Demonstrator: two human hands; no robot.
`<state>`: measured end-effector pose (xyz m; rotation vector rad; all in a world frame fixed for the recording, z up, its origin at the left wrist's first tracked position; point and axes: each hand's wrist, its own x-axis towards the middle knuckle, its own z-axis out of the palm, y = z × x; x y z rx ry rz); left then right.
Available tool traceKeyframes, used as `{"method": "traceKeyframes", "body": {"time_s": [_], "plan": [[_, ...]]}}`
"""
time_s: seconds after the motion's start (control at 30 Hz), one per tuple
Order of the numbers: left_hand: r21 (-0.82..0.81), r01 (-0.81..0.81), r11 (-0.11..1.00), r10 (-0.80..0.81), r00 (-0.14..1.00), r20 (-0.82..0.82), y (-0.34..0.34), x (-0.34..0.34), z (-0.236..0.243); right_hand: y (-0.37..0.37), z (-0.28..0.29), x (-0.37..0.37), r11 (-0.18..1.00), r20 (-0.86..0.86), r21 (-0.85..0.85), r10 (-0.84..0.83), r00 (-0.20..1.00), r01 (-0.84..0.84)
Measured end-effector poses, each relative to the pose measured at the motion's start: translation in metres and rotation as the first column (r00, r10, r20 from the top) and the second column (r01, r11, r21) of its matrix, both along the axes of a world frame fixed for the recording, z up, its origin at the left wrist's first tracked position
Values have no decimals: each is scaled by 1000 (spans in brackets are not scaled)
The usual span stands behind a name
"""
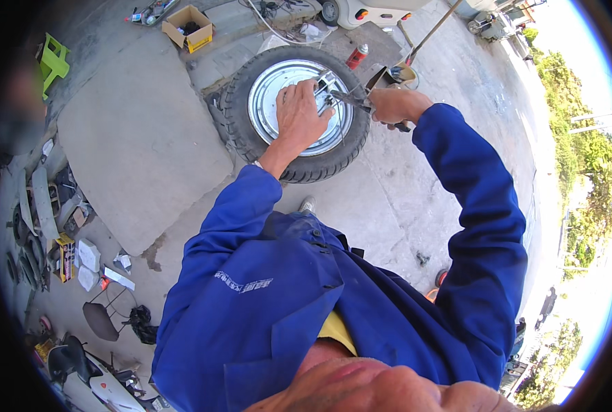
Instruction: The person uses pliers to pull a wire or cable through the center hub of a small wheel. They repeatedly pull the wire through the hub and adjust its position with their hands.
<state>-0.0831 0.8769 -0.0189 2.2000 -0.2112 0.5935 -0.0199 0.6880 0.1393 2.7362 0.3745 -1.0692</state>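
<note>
A wheel with a knobbly black tyre (245, 141) and a silver rim (267, 77) lies flat on the ground in front of me. At its hub sits a small silver metal bracket (325, 79). My left hand (297, 117) reaches over the rim, with thumb and fingers around the bracket's left side; the fingertips are partly hidden. My right hand (396, 107), beyond the tyre's right edge, is closed around the handles of pliers (352, 100). Their dark jaws point left and meet the bracket; what they grip is too small to tell.
A red spray can (357, 56) and a container with tools (403, 75) stand beyond the tyre at right. An open cardboard box (188, 29) and a green stool (54, 63) are at far left. A flat grey sheet (137, 151) lies left of the wheel, loose parts (43, 206) farther left.
</note>
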Motion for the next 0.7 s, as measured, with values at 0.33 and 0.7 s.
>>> {"method": "traceKeyframes", "body": {"time_s": [0.33,0.7], "plan": [[15,-10,1000,10,1000,21,0,1,-3,28,23,-16,994,17,4,-109,994,109],[12,-5,1000,4,998,58,0,1,-5,23,40,-7,965,-93,71,-244,965,251]]}}
